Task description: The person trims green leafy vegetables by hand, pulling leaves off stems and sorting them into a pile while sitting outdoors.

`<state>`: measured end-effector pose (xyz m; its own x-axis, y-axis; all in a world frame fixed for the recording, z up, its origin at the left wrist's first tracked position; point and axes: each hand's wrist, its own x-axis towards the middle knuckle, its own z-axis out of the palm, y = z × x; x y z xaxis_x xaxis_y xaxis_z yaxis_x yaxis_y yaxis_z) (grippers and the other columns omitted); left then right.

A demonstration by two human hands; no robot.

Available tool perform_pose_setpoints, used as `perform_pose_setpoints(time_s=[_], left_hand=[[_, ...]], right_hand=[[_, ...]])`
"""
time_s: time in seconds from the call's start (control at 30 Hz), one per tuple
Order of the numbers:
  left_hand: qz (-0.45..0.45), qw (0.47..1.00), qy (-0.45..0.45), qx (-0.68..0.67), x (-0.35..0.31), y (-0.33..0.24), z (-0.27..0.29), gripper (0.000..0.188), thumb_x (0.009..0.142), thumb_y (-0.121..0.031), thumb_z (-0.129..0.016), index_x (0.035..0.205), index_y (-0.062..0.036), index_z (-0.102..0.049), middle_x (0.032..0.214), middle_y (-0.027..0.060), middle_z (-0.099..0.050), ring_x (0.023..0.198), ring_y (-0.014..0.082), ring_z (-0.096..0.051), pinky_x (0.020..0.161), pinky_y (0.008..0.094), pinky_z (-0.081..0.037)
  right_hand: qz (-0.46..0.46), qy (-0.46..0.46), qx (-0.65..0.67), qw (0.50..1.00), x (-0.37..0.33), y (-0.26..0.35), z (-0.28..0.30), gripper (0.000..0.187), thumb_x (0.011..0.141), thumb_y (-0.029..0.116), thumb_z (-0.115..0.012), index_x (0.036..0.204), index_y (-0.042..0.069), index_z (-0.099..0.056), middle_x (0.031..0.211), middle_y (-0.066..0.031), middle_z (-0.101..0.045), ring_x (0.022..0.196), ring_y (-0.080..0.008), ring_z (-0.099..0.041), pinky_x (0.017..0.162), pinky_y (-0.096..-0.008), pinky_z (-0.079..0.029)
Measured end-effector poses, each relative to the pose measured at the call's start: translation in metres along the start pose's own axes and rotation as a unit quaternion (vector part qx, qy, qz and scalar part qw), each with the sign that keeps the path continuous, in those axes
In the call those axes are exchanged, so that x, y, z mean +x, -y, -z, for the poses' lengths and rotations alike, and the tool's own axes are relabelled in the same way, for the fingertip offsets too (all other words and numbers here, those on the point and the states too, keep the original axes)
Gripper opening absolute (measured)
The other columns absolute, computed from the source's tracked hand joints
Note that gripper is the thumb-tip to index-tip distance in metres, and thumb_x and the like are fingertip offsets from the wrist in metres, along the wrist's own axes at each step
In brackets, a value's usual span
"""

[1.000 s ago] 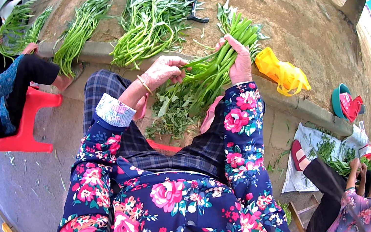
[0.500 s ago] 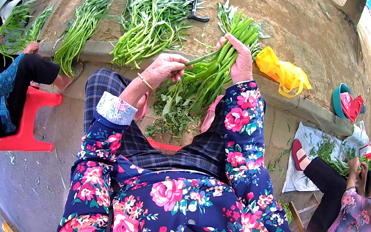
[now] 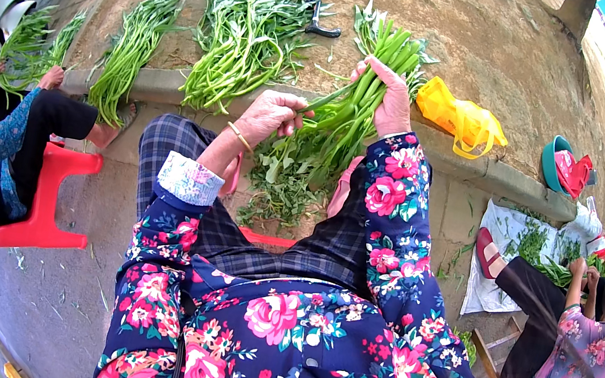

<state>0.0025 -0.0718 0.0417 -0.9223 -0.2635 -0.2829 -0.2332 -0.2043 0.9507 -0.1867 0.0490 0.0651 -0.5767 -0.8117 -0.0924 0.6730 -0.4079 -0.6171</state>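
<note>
A bunch of long-stemmed leafy greens (image 3: 361,106), looking like water spinach, is gripped in my right hand (image 3: 393,100). Its thick cut stalk ends point up and away from me, and the leaves hang toward my lap. My left hand (image 3: 270,117), a bangle on its wrist, pinches one stalk (image 3: 326,101) at the bunch's left side. Below both hands, a heap of loose leaves (image 3: 282,189) lies on the ground between my feet. Just past the left hand, a large pile of the same greens (image 3: 238,48) rests across the kerb.
A smaller pile of greens (image 3: 133,50) lies farther left, near a person on a red stool (image 3: 49,201). A black-handled stick (image 3: 315,9) lies on the soil. Right are a yellow bag (image 3: 457,117), a teal basin (image 3: 554,164) and another person beside a white sheet (image 3: 498,252).
My left hand has shifted very slightly, still pinching a stalk. My right hand keeps the bunch in nearly the same place.
</note>
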Motion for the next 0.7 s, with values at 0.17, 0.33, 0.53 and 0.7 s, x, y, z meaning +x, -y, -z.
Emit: perform_pose_setpoints(time_s=[0.17,0.33,0.53,0.7], left_hand=[[0.002,0.999,-0.046,-0.024,0.004,0.002,-0.003,0.023,0.08,0.002,-0.044,0.093,0.0016,-0.063,0.068,0.0018,-0.06,0.045,0.0039,-0.048,0.04,0.0163,-0.038],[-0.024,0.994,-0.1,-0.033,0.009,0.004,-0.01,0.019,0.078,0.001,-0.043,0.08,-0.0001,-0.062,0.065,0.0019,-0.058,0.042,0.0052,-0.046,0.038,0.0178,-0.035],[-0.075,0.987,-0.098,0.103,0.014,0.026,0.01,0.021,0.076,-0.006,-0.041,0.078,-0.003,-0.061,0.062,0.0007,-0.057,0.043,0.007,-0.047,0.041,0.0214,-0.039],[0.023,0.997,-0.024,0.076,0.0,0.003,0.004,0.021,0.078,-0.007,-0.047,0.086,-0.0019,-0.066,0.07,0.0035,-0.062,0.052,0.0081,-0.057,0.051,0.0203,-0.044]], right_hand=[[0.0,0.012,-0.004,1.0,0.0,0.0,0.001,0.011,0.08,0.005,-0.058,0.087,-0.001,-0.054,0.074,-0.0113,-0.058,0.067,-0.0217,-0.058,0.061,-0.0304,-0.05],[-0.003,0.018,-0.028,0.999,-0.001,0.002,0.003,0.012,0.082,0.008,-0.057,0.089,-0.001,-0.055,0.077,-0.011,-0.057,0.071,-0.0214,-0.057,0.065,-0.0296,-0.049],[-0.005,0.01,0.006,1.0,0.001,0.002,0.0,0.011,0.08,0.005,-0.058,0.087,-0.001,-0.053,0.073,-0.0108,-0.058,0.064,-0.0208,-0.059,0.059,-0.0305,-0.05],[0.004,0.013,0.0,1.0,-0.001,0.002,-0.001,0.011,0.08,0.005,-0.058,0.087,-0.001,-0.053,0.073,-0.0109,-0.058,0.065,-0.0207,-0.059,0.059,-0.0304,-0.05]])
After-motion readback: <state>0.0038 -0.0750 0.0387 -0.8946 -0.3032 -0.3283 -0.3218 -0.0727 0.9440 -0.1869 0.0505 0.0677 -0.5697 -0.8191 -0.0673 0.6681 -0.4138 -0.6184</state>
